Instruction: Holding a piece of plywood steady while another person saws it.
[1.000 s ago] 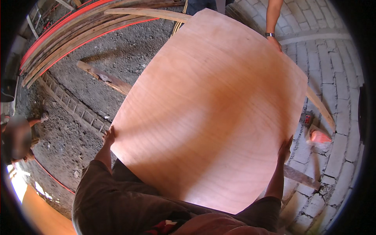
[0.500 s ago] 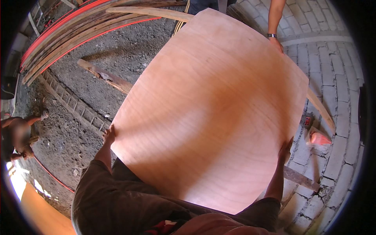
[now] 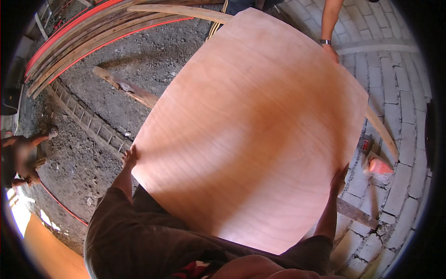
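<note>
A broad, pale pinkish plywood sheet (image 3: 251,125) lies in front of me, with shadows across its grain. My left hand (image 3: 129,158) is closed on its left edge near the close corner. On the right edge, my right hand (image 3: 340,177) grips the same sheet, fingers partly hidden against the side. At the far right edge, another person's hand (image 3: 331,53) with a wristwatch also touches the sheet. Beneath the sheet, wooden beams stick out: a rough one (image 3: 125,87) on the left and a short one (image 3: 357,213) at the lower right.
Red pipes (image 3: 60,39) and long boards (image 3: 88,46) lie at the far left on gravelly ground. A wooden ladder (image 3: 86,118) rests there too. Another person (image 3: 23,158) is at the left edge. To the right are a grey block wall (image 3: 402,144) and a red-and-clear bag (image 3: 378,166).
The view has shifted very slightly. Both my hands keep the same place on the plywood sheet, and the other person's hand stays at the far edge.
</note>
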Demonstrator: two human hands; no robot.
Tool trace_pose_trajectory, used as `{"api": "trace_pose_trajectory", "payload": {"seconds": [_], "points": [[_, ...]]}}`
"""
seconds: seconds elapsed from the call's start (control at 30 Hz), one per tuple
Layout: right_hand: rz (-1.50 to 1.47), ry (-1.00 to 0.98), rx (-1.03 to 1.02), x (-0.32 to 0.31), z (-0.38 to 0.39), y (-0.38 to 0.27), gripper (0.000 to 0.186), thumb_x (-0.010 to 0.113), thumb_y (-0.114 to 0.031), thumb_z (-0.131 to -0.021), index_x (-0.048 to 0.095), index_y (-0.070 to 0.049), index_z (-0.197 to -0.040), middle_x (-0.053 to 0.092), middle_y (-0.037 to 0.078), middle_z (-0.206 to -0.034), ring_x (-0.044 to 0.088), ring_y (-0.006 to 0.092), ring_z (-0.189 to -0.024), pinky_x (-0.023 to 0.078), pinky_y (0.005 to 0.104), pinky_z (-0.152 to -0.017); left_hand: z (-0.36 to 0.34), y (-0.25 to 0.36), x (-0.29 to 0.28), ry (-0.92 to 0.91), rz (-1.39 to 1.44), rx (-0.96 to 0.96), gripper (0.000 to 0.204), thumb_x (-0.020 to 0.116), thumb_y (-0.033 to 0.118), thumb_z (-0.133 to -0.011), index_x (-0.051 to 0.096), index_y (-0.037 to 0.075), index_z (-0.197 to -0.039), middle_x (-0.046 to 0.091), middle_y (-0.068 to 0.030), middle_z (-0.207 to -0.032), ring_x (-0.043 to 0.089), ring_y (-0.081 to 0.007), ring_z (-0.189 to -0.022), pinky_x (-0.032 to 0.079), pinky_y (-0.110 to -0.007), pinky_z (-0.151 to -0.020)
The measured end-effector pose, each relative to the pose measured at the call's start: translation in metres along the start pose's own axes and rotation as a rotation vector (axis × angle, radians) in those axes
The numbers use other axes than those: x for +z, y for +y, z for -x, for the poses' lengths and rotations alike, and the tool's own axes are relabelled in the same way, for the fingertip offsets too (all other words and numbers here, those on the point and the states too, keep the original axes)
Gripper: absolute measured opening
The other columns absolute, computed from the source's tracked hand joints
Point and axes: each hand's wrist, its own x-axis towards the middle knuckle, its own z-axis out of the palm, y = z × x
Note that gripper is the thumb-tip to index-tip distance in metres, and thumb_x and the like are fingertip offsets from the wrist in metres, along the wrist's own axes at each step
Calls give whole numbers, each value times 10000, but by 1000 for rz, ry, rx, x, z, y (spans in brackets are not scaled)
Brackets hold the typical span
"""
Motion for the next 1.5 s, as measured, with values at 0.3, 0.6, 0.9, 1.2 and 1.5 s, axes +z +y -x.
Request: {"api": "trace_pose_trajectory", "payload": {"seconds": [0.3, 0.6, 0.9, 1.2, 1.5], "points": [[7, -135, 52, 3, -1, 5, 570, 363, -367, -1010, 174, -140, -1498, 301, 144, -1510, 345, 342, -1351, 326, 419, -1088, 7, 0, -4, -26, -341, 198, 610, 380, 212, -958, 106, 248, -1502, 336, -248, -1360, 377, -439, -1222, 288, -582, -1009], [29, -83, -2, 6, 0, 10, 551, 331, -380, -1014, 198, -152, -1497, 290, 133, -1516, 347, 334, -1352, 338, 424, -1088, 4, -2, 1, 1, -374, 196, 561, 320, 241, -979, 113, 246, -1500, 330, -250, -1367, 379, -426, -1225, 283, -578, -1019], [87, -77, -43, 10, -4, 12, 573, 371, -327, -1010, 190, -73, -1491, 258, 155, -1528, 278, 312, -1395, 267, 395, -1129, 11, 4, -7, -48, -219, 153, 539, 290, 277, -1000, 95, 296, -1502, 302, -209, -1404, 339, -433, -1258, 263, -551, -1061], [141, -101, -30, 13, -1, 18, 582, 395, -319, -1006, 179, -92, -1497, 253, 156, -1529, 264, 307, -1402, 260, 385, -1136, 7, -2, -5, -67, -285, 194, 547, 167, 490, -1006, 44, 314, -1509, 237, -256, -1471, 339, -444, -1290, 206, -578, -1081], [117, -66, -54, 18, -2, 19, 571, 370, -319, -1015, 173, -88, -1499, 245, 151, -1534, 258, 306, -1405, 240, 372, -1143, 6, -2, -2, -15, -371, 188, 525, 237, 404, -1009, 78, 318, -1501, 341, -208, -1392, 405, -413, -1226, 279, -565, -1032]]}}
